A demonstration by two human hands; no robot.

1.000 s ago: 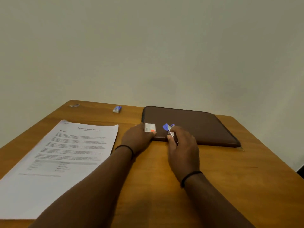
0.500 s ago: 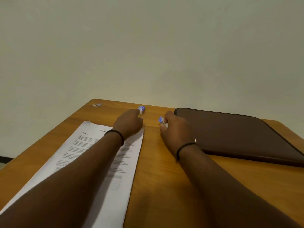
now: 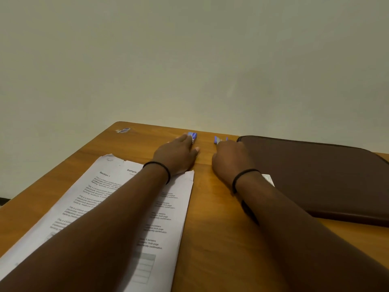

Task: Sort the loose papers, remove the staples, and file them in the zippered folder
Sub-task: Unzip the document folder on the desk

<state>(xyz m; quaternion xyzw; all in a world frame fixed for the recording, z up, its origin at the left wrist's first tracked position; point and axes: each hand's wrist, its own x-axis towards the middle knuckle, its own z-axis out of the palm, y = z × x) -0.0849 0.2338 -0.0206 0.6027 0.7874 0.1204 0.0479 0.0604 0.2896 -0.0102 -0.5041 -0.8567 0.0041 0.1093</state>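
Since half a second ago, both hands have stretched a little further toward the far edge of the wooden table [image 3: 210, 207]. The left hand [image 3: 176, 154] now has its fingertips on the small blue-and-white box [image 3: 192, 137] at about twelve o'clock; its fingers are extended and touch the box rather than curl round it. Just to its right, the right hand [image 3: 229, 159] holds the blue-handled metal staple remover [image 3: 219, 140], fingers curled over it so that only the blue tips show beyond the knuckles.

Each wrist carries a thin black band. Under the left forearm, a stack of white printed papers [image 3: 168, 218] lies from nine o'clock down to seven, its top left corner torn and curled. At two to three o'clock lies the dark brown zippered folder [image 3: 315, 178], flat and closed, with a small white tag [image 3: 268, 179] showing at its near edge beside the right wrist. A small blue-and-silver scrap [image 3: 123, 130] sits at the far left corner of the table, around eleven o'clock, well apart from the hands. Behind the table stands a plain pale wall [image 3: 189, 60].
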